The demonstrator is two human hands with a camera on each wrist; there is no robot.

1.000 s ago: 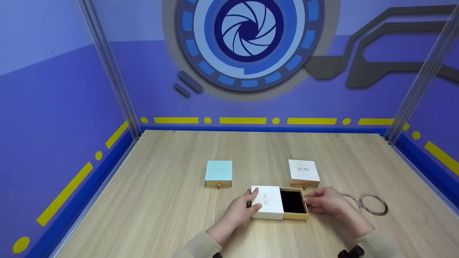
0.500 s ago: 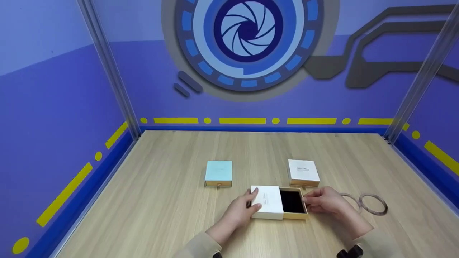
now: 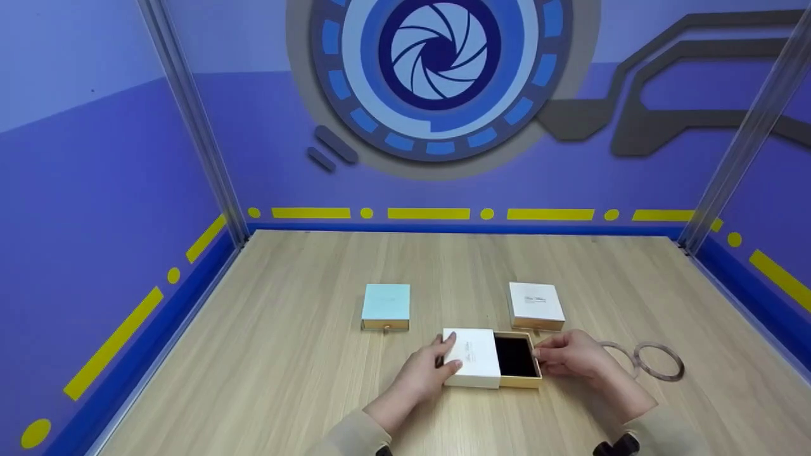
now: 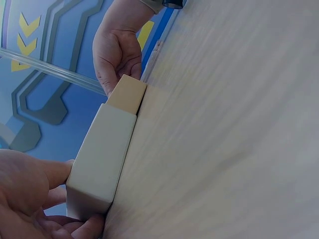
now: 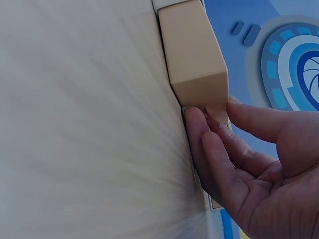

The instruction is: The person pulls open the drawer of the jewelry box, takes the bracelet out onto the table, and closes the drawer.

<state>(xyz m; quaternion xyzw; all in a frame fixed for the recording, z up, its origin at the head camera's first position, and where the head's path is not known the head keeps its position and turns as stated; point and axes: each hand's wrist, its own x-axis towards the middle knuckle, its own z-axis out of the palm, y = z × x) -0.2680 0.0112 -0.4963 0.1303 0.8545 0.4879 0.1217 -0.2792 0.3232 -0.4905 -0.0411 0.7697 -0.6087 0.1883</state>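
A white slide-out gift box lies on the table, its gold drawer part-way out to the right. Black lining shows inside the drawer. My left hand holds the white outer sleeve at its left end, index finger and thumb over the top. In the left wrist view the other fingers of that hand reach around the sleeve's end. My right hand is at the drawer's right end. The right wrist view has its thumb on the drawer's edge and the curled fingers against the end face, by a small pull tab.
Two bangles lie to the right: a greyish one, and a paler one partly hidden behind my right wrist. Farther back stand a light-blue box and a second white box. Printed panels enclose the wooden table.
My right hand and the drawer's end have shifted very slightly left, so a little less of the drawer sticks out. The left hand and the sleeve stay put.
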